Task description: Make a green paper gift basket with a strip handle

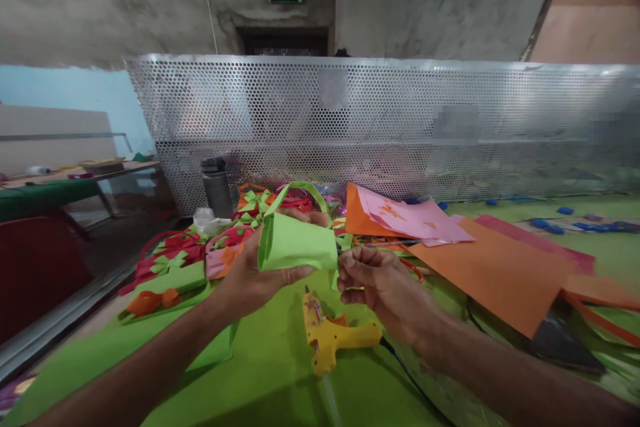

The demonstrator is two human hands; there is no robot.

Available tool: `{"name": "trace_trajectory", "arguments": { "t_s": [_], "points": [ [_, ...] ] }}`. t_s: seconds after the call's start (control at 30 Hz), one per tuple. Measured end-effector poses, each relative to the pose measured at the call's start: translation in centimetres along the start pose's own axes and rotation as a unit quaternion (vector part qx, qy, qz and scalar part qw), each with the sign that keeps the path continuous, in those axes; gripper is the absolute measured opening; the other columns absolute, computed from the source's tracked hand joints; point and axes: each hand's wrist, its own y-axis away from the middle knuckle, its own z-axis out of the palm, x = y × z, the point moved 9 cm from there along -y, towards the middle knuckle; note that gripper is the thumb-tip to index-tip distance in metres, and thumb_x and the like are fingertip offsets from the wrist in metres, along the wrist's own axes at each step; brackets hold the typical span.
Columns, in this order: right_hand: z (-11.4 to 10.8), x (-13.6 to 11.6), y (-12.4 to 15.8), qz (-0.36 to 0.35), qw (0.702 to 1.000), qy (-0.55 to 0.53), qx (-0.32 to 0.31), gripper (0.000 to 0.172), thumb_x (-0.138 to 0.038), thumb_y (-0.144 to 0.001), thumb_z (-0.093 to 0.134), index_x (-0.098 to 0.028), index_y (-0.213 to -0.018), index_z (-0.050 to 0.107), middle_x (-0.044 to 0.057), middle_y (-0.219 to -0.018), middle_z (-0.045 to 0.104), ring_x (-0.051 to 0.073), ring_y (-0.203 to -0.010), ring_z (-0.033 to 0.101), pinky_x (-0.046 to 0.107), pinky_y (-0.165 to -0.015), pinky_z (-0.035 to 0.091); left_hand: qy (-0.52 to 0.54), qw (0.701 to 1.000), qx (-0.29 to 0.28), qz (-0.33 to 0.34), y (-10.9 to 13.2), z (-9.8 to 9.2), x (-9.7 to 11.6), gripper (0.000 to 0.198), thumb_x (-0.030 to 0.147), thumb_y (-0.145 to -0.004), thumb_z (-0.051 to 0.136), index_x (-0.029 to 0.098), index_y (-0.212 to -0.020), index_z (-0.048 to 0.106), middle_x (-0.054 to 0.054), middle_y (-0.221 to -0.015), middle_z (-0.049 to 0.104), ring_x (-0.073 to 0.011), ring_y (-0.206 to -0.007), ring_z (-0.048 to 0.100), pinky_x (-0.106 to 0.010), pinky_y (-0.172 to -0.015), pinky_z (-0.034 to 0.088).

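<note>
A light green paper bag [300, 243] with a looped strip handle is held up, tilted on its side, in front of me. My left hand [257, 273] grips it from the left, thumb along the lower side and fingers behind. At the bag's right edge my right hand [373, 275] is closed, thumb and fingertips pinched together. A small dark bit shows by those fingertips, too little to name. Below the bag a yellow glue gun [320, 333] lies on the green tabletop, nozzle pointing away and a clear glue stick out of its rear.
Finished-looking red and green paper bags [175, 260] with bows crowd the left. Orange sheets [495, 267] and pink sheets [405, 213] lie to the right. A grey bottle [217, 188] stands behind, before a perforated metal screen [280, 107]. The glue gun's black cord [410, 373] runs right.
</note>
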Motion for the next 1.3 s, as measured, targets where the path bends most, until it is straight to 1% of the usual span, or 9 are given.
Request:
{"name": "trace_trajectory", "arguments": {
  "t_s": [0.13, 0.33, 0.53, 0.93, 1.03, 1.1, 1.17, 1.23, 1.3],
  "points": [
    [-0.3, -0.2, -0.1, -0.006, 1.000, 0.014, 0.017, 0.021, -0.028, -0.060, 0.074, -0.015, -0.069, 0.059, -0.002, -0.063, 0.055, 0.011, -0.059, 0.053, 0.026, -0.055, 0.043, -0.068, 0.998, 0.006, 0.012, 0.0, 0.2, 1.4, 0.046, 0.009, -0.068, 0.069, 0.022, -0.109, 0.051, -0.007, -0.117, 0.059, -0.0233, -0.110, 0.053, -0.037, -0.093, 0.045],
    [-0.4, 0.2, -0.3, -0.006, 1.000, 0.020, 0.014, 0.023, -0.028, -0.056, 0.075, -0.016, -0.065, 0.058, -0.003, -0.062, 0.053, 0.011, -0.060, 0.052, 0.026, -0.055, 0.043, -0.164, 0.984, -0.014, 0.069, 0.2, 0.8, 3.0, 0.047, 0.008, -0.069, 0.068, 0.023, -0.110, 0.050, -0.007, -0.117, 0.057, -0.0223, -0.112, 0.051, -0.032, -0.093, 0.045],
    [-0.6, 0.4, -0.7, -0.002, 0.999, 0.033, 0.009, 0.026, -0.030, -0.053, 0.077, -0.016, -0.066, 0.060, -0.002, -0.061, 0.054, 0.011, -0.059, 0.052, 0.026, -0.055, 0.044, -0.183, 0.979, -0.048, 0.075, 0.2, 1.3, 3.1, 0.049, 0.005, -0.070, 0.065, 0.022, -0.112, 0.046, -0.009, -0.123, 0.053, -0.0236, -0.116, 0.048, -0.033, -0.097, 0.042],
    [-0.5, 0.4, -0.9, 0.005, 1.000, 0.022, -0.015, 0.027, -0.032, -0.053, 0.079, -0.016, -0.059, 0.059, -0.003, -0.058, 0.053, 0.011, -0.059, 0.051, 0.027, -0.058, 0.043, -0.179, 0.979, -0.051, 0.084, 0.2, 1.5, 2.8, 0.051, 0.006, -0.067, 0.067, 0.022, -0.111, 0.047, -0.010, -0.121, 0.055, -0.0257, -0.116, 0.048, -0.039, -0.097, 0.040],
    [-0.6, 0.5, -0.9, 0.001, 1.000, 0.016, -0.012, 0.027, -0.033, -0.054, 0.078, -0.016, -0.058, 0.057, -0.003, -0.057, 0.051, 0.011, -0.059, 0.050, 0.027, -0.058, 0.043, -0.134, 0.990, -0.020, 0.051, 0.1, 1.3, 2.0, 0.049, 0.009, -0.066, 0.069, 0.021, -0.110, 0.050, -0.009, -0.113, 0.060, -0.0259, -0.113, 0.050, -0.038, -0.096, 0.042],
    [-1.0, 0.3, -1.0, -0.009, 1.000, 0.013, 0.002, 0.028, -0.034, -0.054, 0.078, -0.016, -0.058, 0.057, -0.003, -0.057, 0.051, 0.011, -0.059, 0.050, 0.027, -0.059, 0.043, -0.082, 0.997, 0.012, 0.002, 0.1, 1.1, 1.1, 0.048, 0.010, -0.067, 0.069, 0.021, -0.110, 0.050, -0.007, -0.108, 0.063, -0.0244, -0.105, 0.057, -0.035, -0.089, 0.048],
    [-1.7, -0.1, -1.2, -0.026, 0.999, 0.011, 0.027, 0.029, -0.035, -0.053, 0.078, -0.016, -0.058, 0.056, -0.003, -0.057, 0.051, 0.011, -0.059, 0.050, 0.027, -0.059, 0.043, -0.020, 0.998, 0.052, -0.040, 0.2, 0.9, 0.3, 0.053, 0.011, -0.069, 0.068, 0.023, -0.115, 0.045, -0.006, -0.110, 0.062, -0.0212, -0.093, 0.064, -0.031, -0.079, 0.053],
    [-2.5, -0.6, -1.6, -0.045, 0.997, 0.012, 0.059, 0.031, -0.036, -0.050, 0.079, -0.016, -0.057, 0.056, -0.003, -0.056, 0.052, 0.011, -0.058, 0.049, 0.027, -0.059, 0.042, 0.021, 0.993, 0.103, -0.049, 0.3, 0.3, 0.2, 0.056, 0.012, -0.070, 0.067, 0.026, -0.117, 0.039, -0.005, -0.114, 0.059, -0.0178, -0.085, 0.066, -0.028, -0.071, 0.055],
    [-3.4, -1.1, -2.0, -0.063, 0.994, 0.015, 0.090, 0.032, -0.037, -0.048, 0.079, -0.016, -0.057, 0.056, -0.002, -0.055, 0.052, 0.011, -0.058, 0.049, 0.027, -0.058, 0.042, 0.024, 0.986, 0.162, -0.033, 0.6, -0.6, 0.7, 0.050, 0.012, -0.070, 0.067, 0.026, -0.111, 0.041, -0.004, -0.113, 0.060, -0.0155, -0.083, 0.066, -0.024, -0.068, 0.055]
  ]
}}
